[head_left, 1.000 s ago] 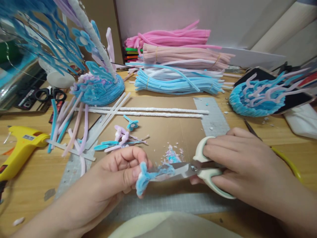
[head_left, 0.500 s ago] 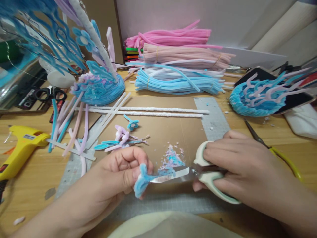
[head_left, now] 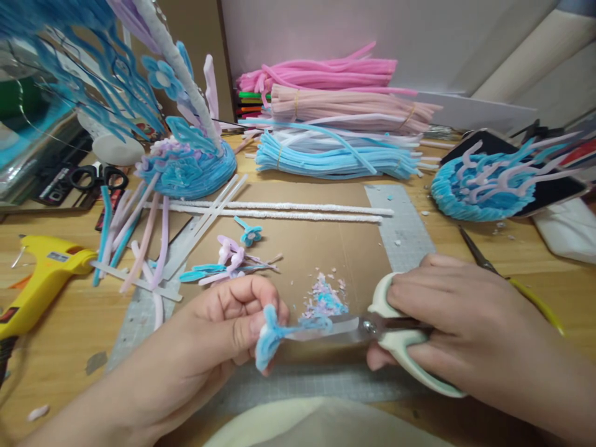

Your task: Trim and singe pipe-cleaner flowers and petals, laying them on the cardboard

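Observation:
My left hand (head_left: 218, 329) is closed in a pinch on a small blue pipe-cleaner flower (head_left: 269, 338), held just above the cutting mat. My right hand (head_left: 465, 329) grips white-handled scissors (head_left: 367, 329), fingers through the loops. The blades point left and lie against the flower's blue stem, nearly closed. Under the blades a small pile of blue and lilac fuzz clippings (head_left: 323, 301) lies on the brown cardboard sheet (head_left: 307, 248).
A yellow glue gun (head_left: 41, 279) lies far left. Bundles of pink, peach and blue pipe cleaners (head_left: 335, 118) are stacked at the back. A blue pipe-cleaner sculpture (head_left: 186, 161) stands back left, a blue disc piece (head_left: 484, 186) right. Loose small flowers (head_left: 233, 257), white stems and yellow-handled pliers (head_left: 512, 279) lie around.
My right hand has drawn the scissors slightly right and down, with the blades closing along the flower's stem. My left hand keeps the flower almost still.

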`<state>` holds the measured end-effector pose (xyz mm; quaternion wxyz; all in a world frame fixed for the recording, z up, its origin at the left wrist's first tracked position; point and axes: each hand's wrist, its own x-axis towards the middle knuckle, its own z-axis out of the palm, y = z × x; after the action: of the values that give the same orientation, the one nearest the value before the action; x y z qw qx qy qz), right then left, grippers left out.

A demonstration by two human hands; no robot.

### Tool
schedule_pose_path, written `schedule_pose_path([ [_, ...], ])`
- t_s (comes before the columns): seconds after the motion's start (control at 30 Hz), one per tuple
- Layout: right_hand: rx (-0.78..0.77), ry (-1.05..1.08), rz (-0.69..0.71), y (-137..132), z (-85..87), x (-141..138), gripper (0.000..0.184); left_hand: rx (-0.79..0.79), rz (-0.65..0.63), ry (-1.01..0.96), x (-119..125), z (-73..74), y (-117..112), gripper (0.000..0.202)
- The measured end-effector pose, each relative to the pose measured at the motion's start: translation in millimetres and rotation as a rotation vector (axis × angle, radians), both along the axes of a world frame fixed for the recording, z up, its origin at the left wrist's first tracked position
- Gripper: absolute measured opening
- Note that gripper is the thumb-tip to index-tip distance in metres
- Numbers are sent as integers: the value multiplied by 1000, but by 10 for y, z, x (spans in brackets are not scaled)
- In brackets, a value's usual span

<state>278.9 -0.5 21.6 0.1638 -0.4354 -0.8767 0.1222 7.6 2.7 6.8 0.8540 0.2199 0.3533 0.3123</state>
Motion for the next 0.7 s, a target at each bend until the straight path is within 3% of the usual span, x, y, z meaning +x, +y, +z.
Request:
schedule_pose_path([
  [0.27, 2, -18, 3, 71, -19, 24, 17, 42, -10, 45, -7, -61, -7, 10],
  [0.5, 14, -2, 8, 67, -30, -4, 40, 46, -10, 32, -25, -70, -29, 9],
  [0.7, 35, -1, 38, 63, -19, 9, 36, 31, -16, 5, -25, -57, -24, 9],
])
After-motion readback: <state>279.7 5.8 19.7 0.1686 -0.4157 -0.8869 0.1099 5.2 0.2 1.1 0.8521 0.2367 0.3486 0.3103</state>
